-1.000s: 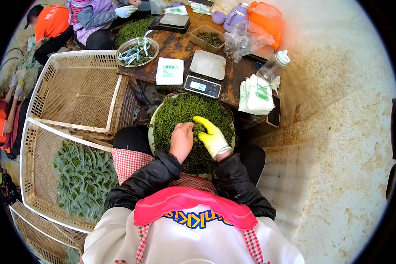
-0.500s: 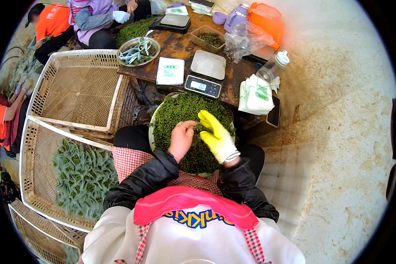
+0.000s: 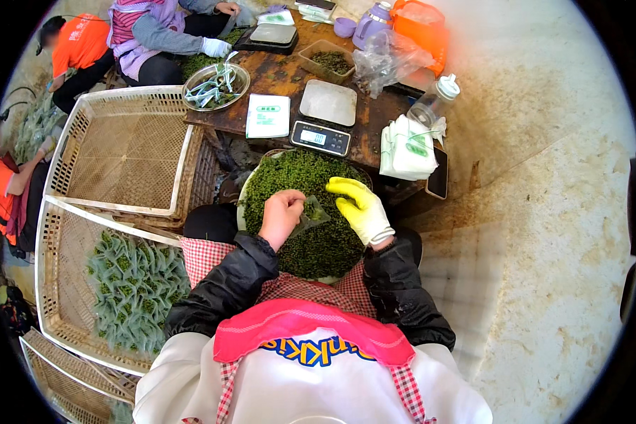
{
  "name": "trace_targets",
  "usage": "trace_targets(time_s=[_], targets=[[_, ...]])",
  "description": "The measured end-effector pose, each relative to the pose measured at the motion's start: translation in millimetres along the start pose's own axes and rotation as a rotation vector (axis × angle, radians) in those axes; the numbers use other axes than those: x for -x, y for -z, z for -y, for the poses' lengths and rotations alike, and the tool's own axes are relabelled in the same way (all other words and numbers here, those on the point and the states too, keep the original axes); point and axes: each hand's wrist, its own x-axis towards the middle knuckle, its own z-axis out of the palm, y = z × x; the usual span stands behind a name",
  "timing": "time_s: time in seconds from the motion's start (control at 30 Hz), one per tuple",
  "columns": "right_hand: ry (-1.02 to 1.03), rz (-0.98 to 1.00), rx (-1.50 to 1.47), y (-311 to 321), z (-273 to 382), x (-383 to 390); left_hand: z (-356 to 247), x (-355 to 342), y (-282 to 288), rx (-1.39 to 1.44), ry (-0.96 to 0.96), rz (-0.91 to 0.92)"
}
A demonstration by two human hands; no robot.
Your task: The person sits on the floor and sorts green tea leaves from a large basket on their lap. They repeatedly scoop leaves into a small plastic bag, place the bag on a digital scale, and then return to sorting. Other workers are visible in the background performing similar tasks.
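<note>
My bare left hand (image 3: 281, 218) pinches the edge of a small translucent bag (image 3: 314, 214), which hangs over a round heap of small green bead-like produce (image 3: 319, 249). Across from it, my right hand (image 3: 362, 214) wears a yellow and white glove. Its fingers curve with a gap to the thumb, and nothing shows in them; it hovers at the heap's right side, apart from the bag. A light rim (image 3: 242, 205) of the heap's round container shows at its left. Just beyond the heap stands a digital scale (image 3: 325, 121) with a bare metal plate.
A wooden table (image 3: 279, 67) holds a packet stack (image 3: 268, 116), a metal bowl (image 3: 203, 79), white packets (image 3: 408, 148) and a clear bottle (image 3: 433, 100). On the left are a plastic crate (image 3: 184, 166) and another crate (image 3: 49, 297) of filled bags (image 3: 131, 283). Co-workers sit at upper left.
My hands have drawn apart: the left went slightly left with the bag, now more visible, and the right moved slightly right. A co-worker's gloved hand has shifted near the far scale.
</note>
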Motion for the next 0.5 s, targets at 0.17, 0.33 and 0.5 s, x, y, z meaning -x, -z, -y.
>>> trace_targets(time_s=[0.17, 0.33, 0.5], targets=[[-0.271, 0.238, 0.699, -31, 21, 7, 2, 4, -19, 0.019, -0.089, 0.114], [0.268, 0.343, 0.18, 33, 10, -15, -29, -15, 11, -0.028, -0.049, 0.121], [0.048, -0.24, -0.128, 31, -85, -11, -85, -67, 14, -0.21, -0.388, 0.139]])
